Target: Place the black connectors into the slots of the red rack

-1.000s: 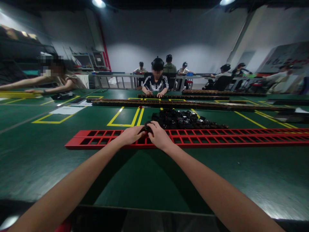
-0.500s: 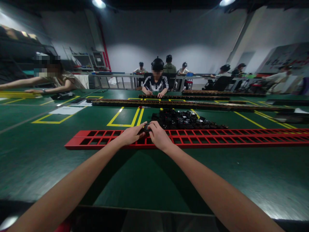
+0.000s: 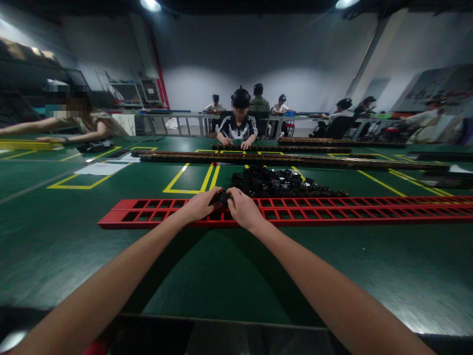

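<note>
Between my two hands is a small black part (image 3: 222, 196), blocky in shape; its exact kind is too small to make out. My left hand (image 3: 201, 204) grips it from the left, and the fingers of my right hand (image 3: 241, 204) pinch it from the right. Both hands hover over a long red frame (image 3: 118, 217) with two rows of slanted rectangular openings. Just beyond the frame lies a heap of similar black parts (image 3: 273, 181), to the right of my hands.
Long dark rails (image 3: 240, 157) lie across the green table (image 3: 185, 276) behind the heap. White paper (image 3: 101, 168) rests at the left among yellow tape outlines. A co-worker (image 3: 239, 125) sits opposite, and another person (image 3: 88, 123) reaches across at the left.
The black part has been turned between my fingers, so a different face shows. My hands have stayed over the same stretch of the red frame.
</note>
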Demonstrator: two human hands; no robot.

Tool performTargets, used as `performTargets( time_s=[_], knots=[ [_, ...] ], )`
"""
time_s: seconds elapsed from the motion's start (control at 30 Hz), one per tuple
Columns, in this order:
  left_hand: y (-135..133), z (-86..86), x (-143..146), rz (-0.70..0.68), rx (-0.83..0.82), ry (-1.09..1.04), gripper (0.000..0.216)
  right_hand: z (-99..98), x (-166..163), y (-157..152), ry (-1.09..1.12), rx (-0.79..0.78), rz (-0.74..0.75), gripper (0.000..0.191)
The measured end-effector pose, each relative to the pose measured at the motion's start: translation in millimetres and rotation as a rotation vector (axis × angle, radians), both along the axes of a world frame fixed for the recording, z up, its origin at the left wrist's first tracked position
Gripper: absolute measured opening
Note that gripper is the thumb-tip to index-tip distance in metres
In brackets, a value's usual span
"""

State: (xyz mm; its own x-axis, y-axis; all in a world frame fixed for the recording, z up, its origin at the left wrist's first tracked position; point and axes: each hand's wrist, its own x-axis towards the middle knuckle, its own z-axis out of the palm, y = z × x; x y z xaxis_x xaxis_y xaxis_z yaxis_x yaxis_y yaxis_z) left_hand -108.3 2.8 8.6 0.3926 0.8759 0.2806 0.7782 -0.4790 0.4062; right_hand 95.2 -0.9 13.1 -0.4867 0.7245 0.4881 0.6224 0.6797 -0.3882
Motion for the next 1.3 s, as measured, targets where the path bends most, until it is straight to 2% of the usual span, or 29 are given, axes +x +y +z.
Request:
performTargets(
  time_s=[0.23, 0.43, 0.63, 0.87, 1.0, 1.13, 1.3],
  knots=[
    [1.0, -1.9, 0.4, -0.012, 0.011, -0.085, 0.044, 3.3, 2.2, -4.5, -0.072, 0.024, -0.005, 0.035],
    [0.6, -1.8, -0.6, -0.074, 0.028, -0.111, 0.035, 2.5, 2.4, -4.0, -0.069, 0.023, -0.045, 0.039],
    [-0.6, -1.0, -1.1, -0.062, 0.058, -0.107, 0.023, 1.4, 2.4, -2.0, 0.009, 0.029, -0.106, 0.034],
    [-0.1, -1.8, -0.6, -0.103, 0.053, -0.129, 0.021, -1.2, 0.9, 0.9, 0.047, 0.039, 0.038, 0.034],
    [-1.3, -0.3, 0.0, -0.124, 0.056, -0.131, 0.017, -4.1, 0.8, 3.0, 0.106, 0.070, 0.089, 0.024],
    [-4.1, 2.3, 0.4, -0.168, 0.101, -0.115, 0.020, -3.5, 1.2, 3.3, 0.146, 0.061, 0.101, 0.015],
    [-6.3, 5.9, 1.4, -0.293, 0.144, -0.074, 0.018, -2.9, 2.0, 4.2, 0.127, 0.064, 0.092, 0.015]
  ],
)
